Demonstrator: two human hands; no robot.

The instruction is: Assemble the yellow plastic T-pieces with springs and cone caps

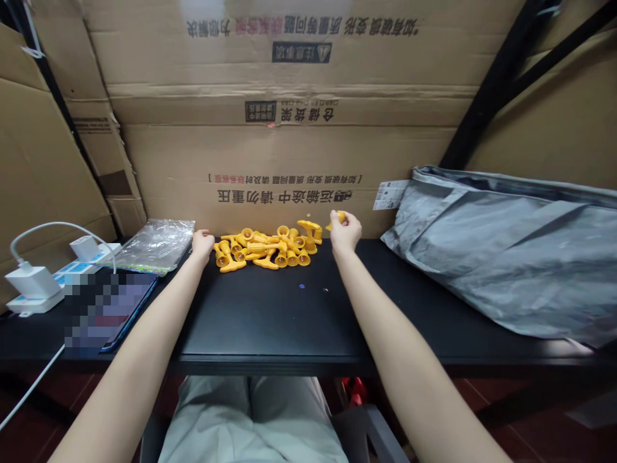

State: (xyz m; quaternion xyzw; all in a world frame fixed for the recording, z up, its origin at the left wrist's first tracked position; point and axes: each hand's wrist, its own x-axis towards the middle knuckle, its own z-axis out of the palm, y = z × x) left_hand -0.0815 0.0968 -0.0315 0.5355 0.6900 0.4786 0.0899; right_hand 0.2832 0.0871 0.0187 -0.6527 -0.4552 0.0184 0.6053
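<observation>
Yellow plastic parts (263, 247), small and many, lie in a loose heap at the far middle of the black tabletop (270, 321), just in front of the cardboard boxes (289, 161).

Right hand (344, 233): fingers curled, pinching one yellow part (339, 218) lifted just clear of the right end of the heap. Left hand (202, 243): rests on the tabletop at the heap's left edge, fingers bent under; whether it grips anything cannot be told.

Handling, as judged: each part looks like moulded hard plastic with a flared round end and a narrower stem. Likely light, stiff, not fragile, somewhat smooth. They interlock loosely in the pile, so one may drag its neighbours. Best hold appears to be a thumb-and-finger pinch on the stem, flared end left free.

Surface: tabletop is flat, dark, matte to slightly glossy; a few tiny specks lie near the heap.

Room: clear plastic bag (154, 244) far left; white chargers and a power strip (43, 280) at the left edge, with a phone (108, 308) nearer. Grey plastic sack (506, 251) fills the right side. Black shelf struts rise far right.
</observation>
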